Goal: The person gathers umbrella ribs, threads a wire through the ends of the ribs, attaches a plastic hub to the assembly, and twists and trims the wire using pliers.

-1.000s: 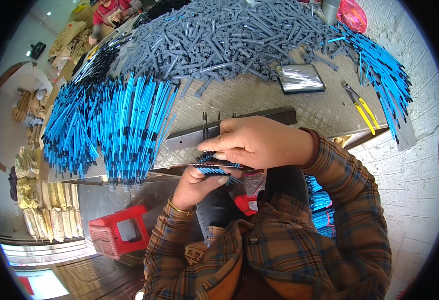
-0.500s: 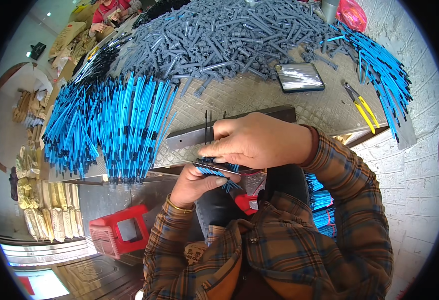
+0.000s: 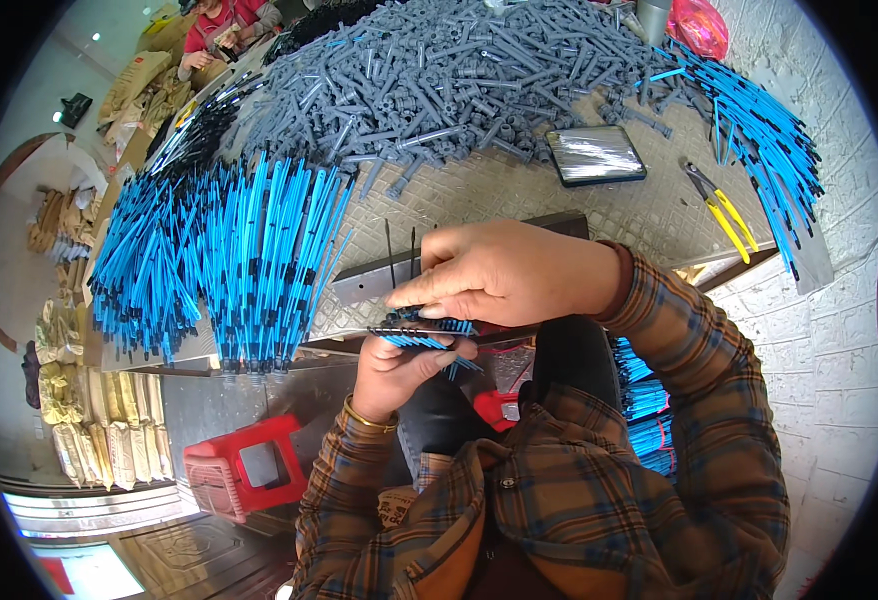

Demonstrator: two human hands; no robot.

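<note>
Just off the table's front edge, my left hand is closed around a small bundle of blue rods with dark ends. A thin dark strip lies across the top of that bundle. Directly above it, my right hand is closed, with thumb and fingertips together at the dark ends of the rods. What its fingers pinch is mostly hidden. Two thin black rods stick up beside the right fingers, in front of a dark metal bar lying along the table edge.
A heap of grey plastic parts covers the back of the table. Blue rods lie piled at left, more at right. A tray of thin clear pieces and yellow-handled pliers lie at right. A red stool stands below; another person sits far left.
My left hand has turned the bundle so the strip lies more level. My right hand has shifted slightly left, and a second black rod now shows clearly beside its fingers.
</note>
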